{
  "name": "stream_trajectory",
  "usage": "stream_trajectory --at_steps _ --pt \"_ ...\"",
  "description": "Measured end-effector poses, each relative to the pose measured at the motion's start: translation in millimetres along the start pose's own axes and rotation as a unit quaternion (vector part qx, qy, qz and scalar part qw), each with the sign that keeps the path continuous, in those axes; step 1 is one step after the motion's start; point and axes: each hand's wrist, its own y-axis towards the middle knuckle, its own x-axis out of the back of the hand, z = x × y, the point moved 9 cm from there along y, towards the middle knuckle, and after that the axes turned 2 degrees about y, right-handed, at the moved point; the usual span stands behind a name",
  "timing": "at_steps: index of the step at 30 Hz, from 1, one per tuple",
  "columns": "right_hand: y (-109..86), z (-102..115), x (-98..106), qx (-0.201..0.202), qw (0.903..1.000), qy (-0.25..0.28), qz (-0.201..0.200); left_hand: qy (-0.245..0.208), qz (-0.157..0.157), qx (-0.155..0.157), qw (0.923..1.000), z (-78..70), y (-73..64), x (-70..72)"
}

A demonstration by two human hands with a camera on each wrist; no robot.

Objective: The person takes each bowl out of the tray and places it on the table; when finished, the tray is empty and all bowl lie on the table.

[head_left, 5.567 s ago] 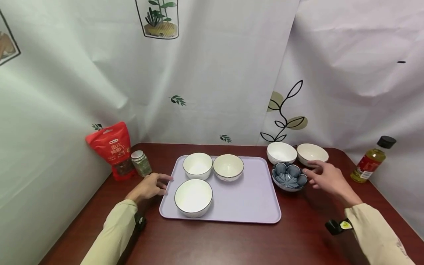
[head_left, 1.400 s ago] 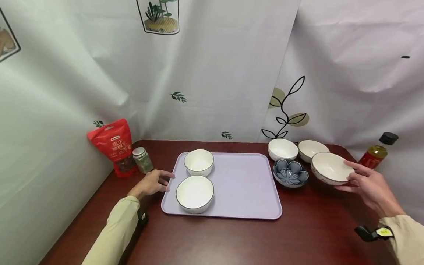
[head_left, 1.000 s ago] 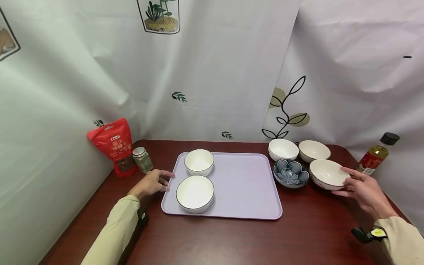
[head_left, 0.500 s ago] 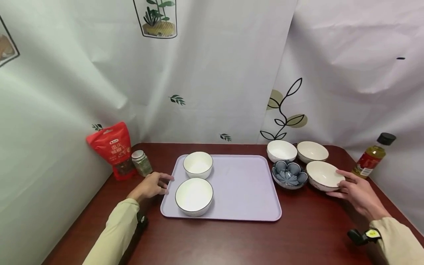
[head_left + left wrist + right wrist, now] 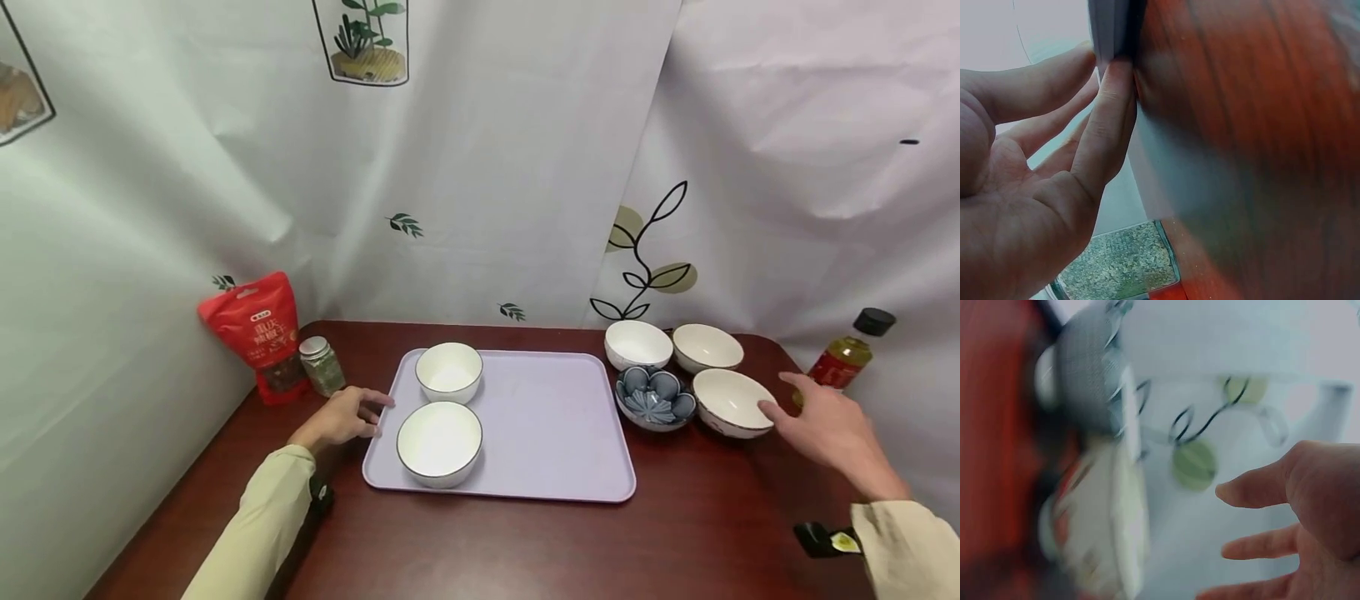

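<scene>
My left hand pinches the left rim of the lilac tray; the left wrist view shows thumb and fingertips meeting at the tray's edge. On the tray's left side stand two white bowls with dark rims, a smaller bowl behind a larger bowl. My right hand is spread, holding nothing, just right of a cream bowl with a patterned outside. That bowl sits on the table beside a blue petal-patterned bowl. The right wrist view, blurred, shows a gap between the fingers and the cream bowl.
Behind the blue bowl are a white bowl and another cream bowl. An oil bottle stands at the right, partly behind my right hand. A red pouch and a glass jar stand at the left. Curtains enclose the table.
The cream bowl has gone from the tray's back middle to the table right of the blue bowl. My right hand has let go of it and drawn back right. My left hand stays put.
</scene>
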Motion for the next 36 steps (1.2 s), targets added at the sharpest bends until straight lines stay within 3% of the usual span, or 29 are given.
stream_trajectory --at_steps 4,8,13,19,22,25,28,30,33,36 --pt "-9.1 47 16 0.036 0.9957 -0.016 -0.084 0.002 0.0 0.005 1.0 1.5 1.3 0.1" --pt "-15.0 91 13 0.062 0.9882 -0.014 -0.139 -0.001 -0.002 0.012 0.9999 2.5 3.9 2.6" --pt "-10.5 132 -7 0.104 0.979 0.018 -0.175 0.004 -0.004 0.002 1.0 0.0 5.5 4.6" --pt "-5.7 166 -34 0.166 0.9497 0.057 -0.259 0.004 -0.003 0.005 1.0 2.5 3.7 1.7" --pt "-6.1 192 -53 0.203 0.9416 0.057 -0.262 0.004 -0.005 0.008 0.9999 4.1 2.5 -0.1" --pt "-5.9 222 -78 0.229 0.9481 0.06 -0.212 0.006 -0.009 0.001 0.9999 2.7 2.0 0.1" --pt "-7.1 256 -105 0.254 0.9576 0.076 -0.112 0.005 -0.011 0.002 0.9999 1.8 2.1 0.7" --pt "-9.1 278 -123 0.272 0.9572 0.095 -0.03 0.006 -0.011 0.002 0.9999 1.1 2.0 1.1" --pt "-12.9 303 -145 0.285 0.9426 0.148 0.093 0.008 -0.01 0.005 0.9999 1.3 2.0 1.5" --pt "-16.1 321 -160 0.282 0.9198 0.212 0.172 0.008 -0.011 0.006 0.9999 2.1 1.2 0.8"
